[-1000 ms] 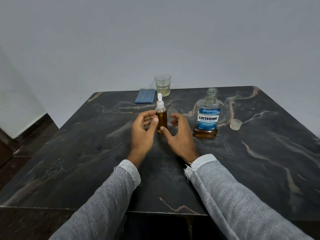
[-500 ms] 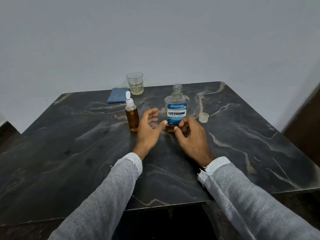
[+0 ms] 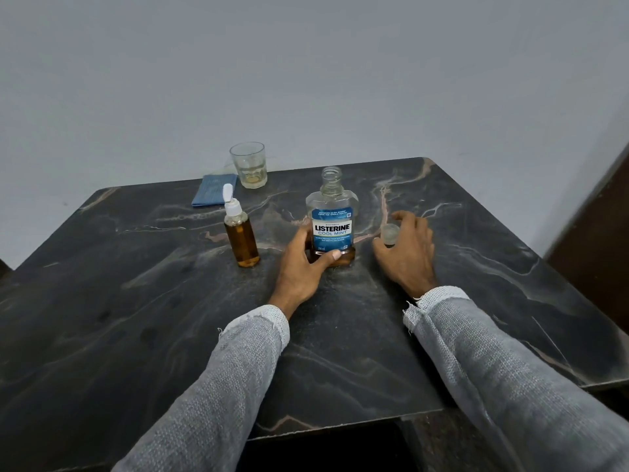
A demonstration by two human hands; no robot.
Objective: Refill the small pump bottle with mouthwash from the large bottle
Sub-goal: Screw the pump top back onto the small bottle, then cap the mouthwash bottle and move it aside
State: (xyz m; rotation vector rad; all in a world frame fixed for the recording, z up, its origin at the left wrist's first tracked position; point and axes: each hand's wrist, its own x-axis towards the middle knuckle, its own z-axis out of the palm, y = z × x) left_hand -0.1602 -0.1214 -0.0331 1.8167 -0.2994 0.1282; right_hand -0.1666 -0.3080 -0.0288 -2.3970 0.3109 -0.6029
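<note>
The small pump bottle, full of amber liquid and topped by a white pump, stands upright on the dark marble table. To its right stands the large clear mouthwash bottle with a blue label, its neck uncapped and only a little amber liquid at the bottom. My left hand grips that bottle around its base. My right hand, to the right of it, pinches the small translucent cap between its fingers.
A drinking glass with a little pale liquid stands at the table's far edge, beside a folded blue cloth. A grey wall rises behind. The table's front edge runs near my sleeves.
My left hand has closed around the base of the large bottle. My right hand has moved right from the bottle and taken hold of the cap. The small pump bottle stands where it was.
</note>
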